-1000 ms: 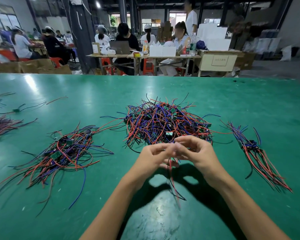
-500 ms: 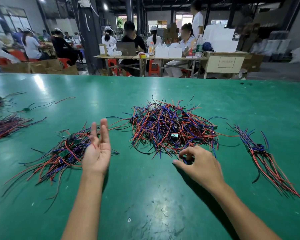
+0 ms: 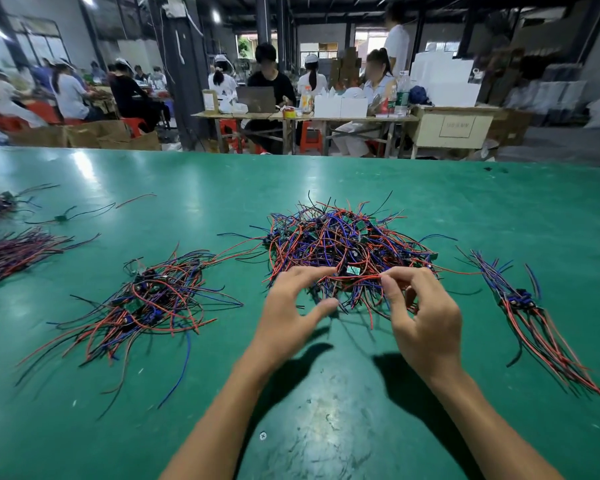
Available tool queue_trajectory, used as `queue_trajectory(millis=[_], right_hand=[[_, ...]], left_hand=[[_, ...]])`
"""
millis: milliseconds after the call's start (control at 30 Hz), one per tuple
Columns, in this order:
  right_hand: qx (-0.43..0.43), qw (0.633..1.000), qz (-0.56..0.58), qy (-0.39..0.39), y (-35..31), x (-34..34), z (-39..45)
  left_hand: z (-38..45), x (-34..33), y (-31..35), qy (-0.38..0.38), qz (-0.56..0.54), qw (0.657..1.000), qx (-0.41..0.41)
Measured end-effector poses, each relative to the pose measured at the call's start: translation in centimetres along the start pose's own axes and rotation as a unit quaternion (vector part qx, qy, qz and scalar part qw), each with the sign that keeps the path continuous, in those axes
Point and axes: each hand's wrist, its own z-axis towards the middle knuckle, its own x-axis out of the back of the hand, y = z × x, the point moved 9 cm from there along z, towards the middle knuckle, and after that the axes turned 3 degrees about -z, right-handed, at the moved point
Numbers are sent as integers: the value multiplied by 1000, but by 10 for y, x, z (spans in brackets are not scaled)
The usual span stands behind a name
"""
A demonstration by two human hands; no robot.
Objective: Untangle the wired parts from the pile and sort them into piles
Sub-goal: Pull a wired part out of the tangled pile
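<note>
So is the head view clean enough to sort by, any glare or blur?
Head view: central pile and both hands sharp; overhead-light glare streaks the green table at far left; the left-edge bundle and background workers are blurred; hands cast dark shadows toward the camera; wide-angle bowing at the edges.

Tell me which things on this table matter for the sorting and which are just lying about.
Job: tangled pile; left pile; right bundle; red wire pinched by right hand; left hand.

Lying about: stray wires; far-left bundles; screw.
</note>
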Motion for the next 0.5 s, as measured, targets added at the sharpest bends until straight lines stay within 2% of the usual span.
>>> queue_trajectory(millis=[67,167,267,367,500], right_hand=[[9,999,30,12,-3,4,0],[2,996,76,45,-5,15,3],[-6,993,96,74,-6,22,7],[-49,989,100,99,5,25,9],[-111,982,70,134,24,28,8]], left_hand=[[-3,-16,3,-26,39,998,-28],[-8,-23,8,-15,108,992,-66],[-10,-27,13,-24,113,991,-72],[-8,-27,14,-33,45,997,-51],[-3,-10,17,13,-127,992,10]])
